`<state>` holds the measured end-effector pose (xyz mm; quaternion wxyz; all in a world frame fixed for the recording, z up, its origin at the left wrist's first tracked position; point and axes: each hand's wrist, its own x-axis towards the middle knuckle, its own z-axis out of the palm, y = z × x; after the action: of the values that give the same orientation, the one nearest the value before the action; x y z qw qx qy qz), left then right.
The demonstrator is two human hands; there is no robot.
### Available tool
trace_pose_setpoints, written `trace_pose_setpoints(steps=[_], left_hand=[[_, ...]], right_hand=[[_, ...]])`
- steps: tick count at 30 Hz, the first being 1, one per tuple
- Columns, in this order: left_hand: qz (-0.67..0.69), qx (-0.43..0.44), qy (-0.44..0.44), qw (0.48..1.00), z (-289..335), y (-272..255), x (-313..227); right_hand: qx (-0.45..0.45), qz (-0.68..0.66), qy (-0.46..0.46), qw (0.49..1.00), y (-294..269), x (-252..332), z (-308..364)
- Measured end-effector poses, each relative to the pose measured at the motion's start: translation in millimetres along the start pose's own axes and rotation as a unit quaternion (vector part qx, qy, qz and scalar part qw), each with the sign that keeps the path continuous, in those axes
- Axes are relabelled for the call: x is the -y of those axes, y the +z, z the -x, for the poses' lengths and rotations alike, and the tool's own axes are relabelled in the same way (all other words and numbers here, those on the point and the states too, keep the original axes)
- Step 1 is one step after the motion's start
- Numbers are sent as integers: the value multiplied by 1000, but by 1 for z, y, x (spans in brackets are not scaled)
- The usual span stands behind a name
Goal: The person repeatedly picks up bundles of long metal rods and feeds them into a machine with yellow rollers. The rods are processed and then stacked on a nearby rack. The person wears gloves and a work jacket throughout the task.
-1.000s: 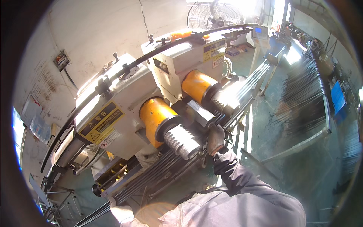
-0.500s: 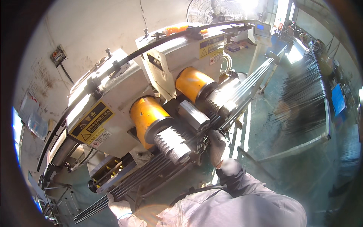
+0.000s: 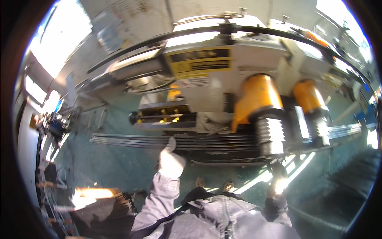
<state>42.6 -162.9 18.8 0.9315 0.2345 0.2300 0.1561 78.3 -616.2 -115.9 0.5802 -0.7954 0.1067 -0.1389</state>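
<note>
A bundle of long, thin metal rods runs sideways along the front of a machine. My left hand, in a light glove, holds the bundle left of the middle. Its thumb lies over the rods, and its other fingers are mostly hidden. My right hand is at the rods' near side, just below the ridged end of the larger yellow cylinder. Shadow and blur hide its fingers. A second yellow cylinder, also with a ridged metal end, stands to the right.
The grey machine body bears a yellow-and-black warning label. A black hose arches across its top. More dark rods lie in a rack at the right. A dark stack stands at lower left, on the green floor.
My view has swung left, so the machine now appears more level and further right. My left hand stays at the rods, its thumb now in view. My right hand shows lower and darker.
</note>
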Motion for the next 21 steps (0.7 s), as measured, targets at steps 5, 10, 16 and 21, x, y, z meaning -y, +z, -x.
trace_pose_setpoints(steps=[5, 10, 16, 21], left_hand=[[92, 45, 49, 994, -12, -61, -81], [86, -90, 150, 981, -47, -149, -215], [35, 19, 188, 981, -67, -251, -391], [44, -156, 290, 943, -70, -283, -475]], right_hand=[[36, -63, 252, 965, -26, -73, 53], [-21, 71, 238, 968, -8, -103, 128], [-40, 48, 426, 903, 51, -74, 209], [-6, 58, 435, 899, 87, -47, 243]])
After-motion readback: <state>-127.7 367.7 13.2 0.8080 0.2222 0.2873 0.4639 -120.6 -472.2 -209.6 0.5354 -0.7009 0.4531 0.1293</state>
